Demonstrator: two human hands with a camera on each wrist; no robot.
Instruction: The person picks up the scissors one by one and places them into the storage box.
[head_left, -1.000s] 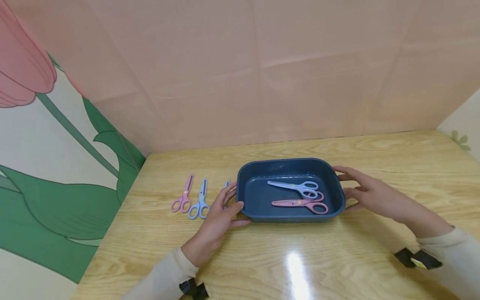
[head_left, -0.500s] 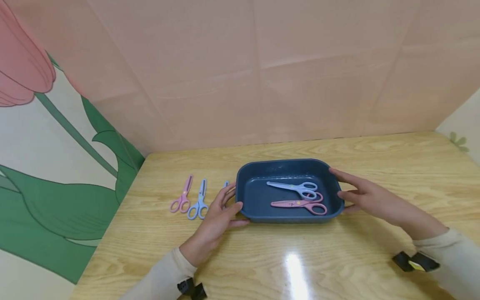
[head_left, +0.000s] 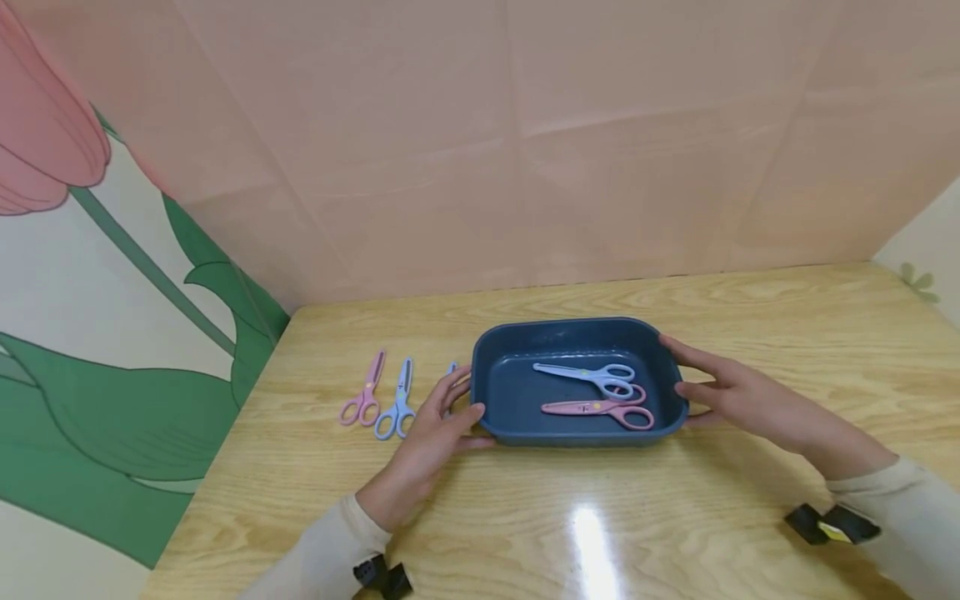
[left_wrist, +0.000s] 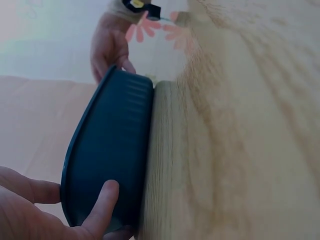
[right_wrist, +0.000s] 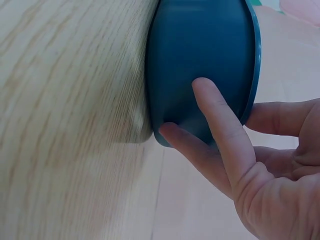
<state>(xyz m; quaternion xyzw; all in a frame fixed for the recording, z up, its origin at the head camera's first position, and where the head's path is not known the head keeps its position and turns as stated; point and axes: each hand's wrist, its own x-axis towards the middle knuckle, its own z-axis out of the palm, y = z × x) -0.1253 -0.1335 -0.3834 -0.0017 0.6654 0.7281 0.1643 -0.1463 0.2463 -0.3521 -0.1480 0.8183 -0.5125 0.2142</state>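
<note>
A dark blue rectangular plastic tray [head_left: 558, 437] stands on the wooden table in the head view. Inside it, a light blue pair of scissors [head_left: 573, 371] overlaps a pink pair [head_left: 577, 407], handles to the right. My left hand [head_left: 431, 437] grips the tray's left end, thumb at the rim. At the opposite end my right hand [head_left: 750, 404] holds the rim and outer wall. In the right wrist view, two fingertips [right_wrist: 202, 85] press against the tray wall [right_wrist: 200, 45]. The left wrist view shows a finger [left_wrist: 107, 192] on the outer wall [left_wrist: 112, 130].
Left of the tray lie a pink pair of scissors [head_left: 365, 392] and a light blue pair [head_left: 397, 404]. Another blue tip [head_left: 452, 367] pokes out behind my left hand. The table [head_left: 510, 517] meets a pink-covered wall [head_left: 525, 167] at its back edge.
My right hand has moved left and closed onto the tray's right end, its thumb and index finger now at the rim. The tray has barely shifted, and my left hand keeps its grip.
</note>
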